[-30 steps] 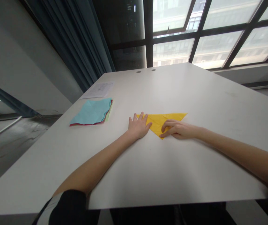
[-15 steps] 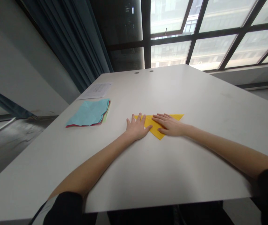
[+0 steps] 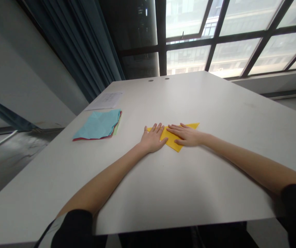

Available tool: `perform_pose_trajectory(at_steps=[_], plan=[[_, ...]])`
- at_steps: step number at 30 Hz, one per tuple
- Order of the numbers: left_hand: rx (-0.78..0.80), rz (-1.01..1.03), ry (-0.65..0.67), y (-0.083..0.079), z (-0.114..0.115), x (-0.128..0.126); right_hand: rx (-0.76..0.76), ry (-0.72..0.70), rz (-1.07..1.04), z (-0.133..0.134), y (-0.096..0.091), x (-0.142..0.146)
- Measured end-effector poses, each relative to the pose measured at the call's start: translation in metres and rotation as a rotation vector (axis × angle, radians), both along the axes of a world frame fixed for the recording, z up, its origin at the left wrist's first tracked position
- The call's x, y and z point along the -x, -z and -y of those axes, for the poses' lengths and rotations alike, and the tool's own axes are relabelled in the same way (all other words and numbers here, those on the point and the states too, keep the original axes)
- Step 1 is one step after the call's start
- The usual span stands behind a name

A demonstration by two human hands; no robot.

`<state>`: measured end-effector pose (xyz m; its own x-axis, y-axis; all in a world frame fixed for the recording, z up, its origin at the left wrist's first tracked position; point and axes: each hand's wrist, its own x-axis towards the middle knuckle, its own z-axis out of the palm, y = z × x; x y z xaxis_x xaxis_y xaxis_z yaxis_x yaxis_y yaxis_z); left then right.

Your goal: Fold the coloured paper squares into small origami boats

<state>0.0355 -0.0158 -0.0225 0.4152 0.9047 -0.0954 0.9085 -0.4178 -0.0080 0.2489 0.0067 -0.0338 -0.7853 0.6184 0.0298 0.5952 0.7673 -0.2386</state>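
A yellow sheet folded into a triangle (image 3: 173,142) lies flat on the white table (image 3: 148,193), its long edge away from me and one corner pointing toward me. My left hand (image 3: 153,138) rests palm down on its left part, fingers outstretched. On the right part lies my right hand (image 3: 186,135), also flat with fingers extended and pointing left. Both hands cover portions of the triangle, while its right tip and lower corner show. Whether it is paper or thin cloth I cannot tell.
To the left sits a stack of coloured sheets (image 3: 97,124), light blue on top with red and green edges below. Behind it lies a printed white paper (image 3: 106,100). Two round grey discs (image 3: 151,80) are near the far edge, before the windows.
The yellow triangle has turned slightly, its right tip shifting up and left and its lower corner slightly right. My right hand has moved a little away from me; the left hand's fingers are closer together.
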Motion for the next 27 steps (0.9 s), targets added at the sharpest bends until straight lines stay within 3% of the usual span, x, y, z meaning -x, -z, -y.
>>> perform_pose_trajectory(at_steps=[6,16,19,27], plan=[[0.063,0.007,-0.072,0.001,-0.004,0.007,-0.026,0.067,0.015,-0.006,0.008,-0.012],[0.174,-0.079,-0.189,-0.004,-0.015,0.041,0.020,0.184,0.072,-0.021,0.012,-0.055],[0.174,-0.077,-0.191,-0.003,-0.016,0.042,0.008,0.156,0.048,-0.019,0.006,-0.053],[0.171,-0.072,-0.178,-0.002,-0.015,0.042,-0.246,-0.036,-0.117,-0.017,-0.007,-0.043]])
